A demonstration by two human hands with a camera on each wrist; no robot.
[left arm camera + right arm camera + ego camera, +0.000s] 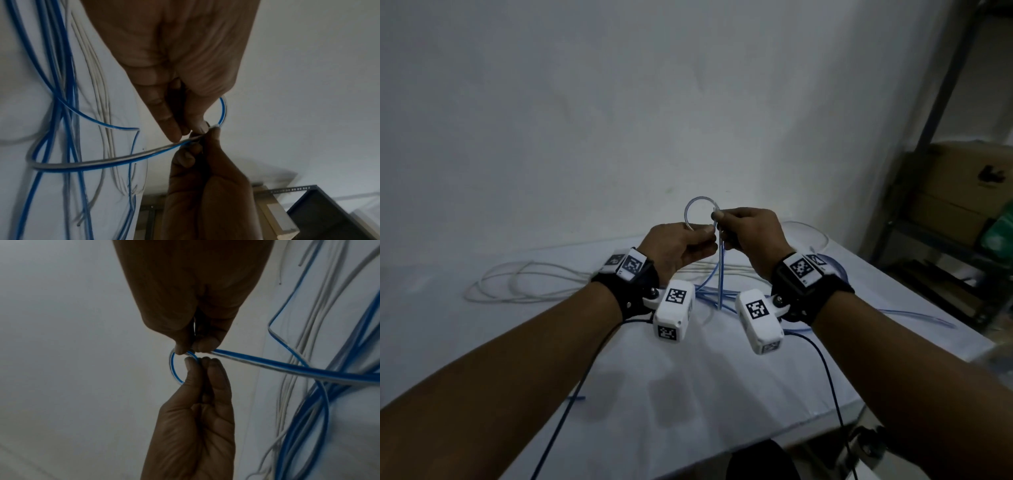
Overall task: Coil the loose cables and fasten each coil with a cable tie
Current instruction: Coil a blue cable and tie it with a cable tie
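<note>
Left hand (677, 245) and right hand (751, 233) both pinch blue-and-clear cable (719, 270); small loop (693, 208) above grip, rest hangs below to desk (688, 377), beside white cable (524, 277).

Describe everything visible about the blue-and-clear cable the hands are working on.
The cable is a thin, flat, flexible lead, one side blue, the other clear or whitish. Its end is bent into one small round loop held up above the table. The left hand pinches the loop's lower left; the right hand pinches where the loop closes. From there the cable drops to a loose blue tangle on the table, beside slack white cables. No tie is visible on it.
</note>
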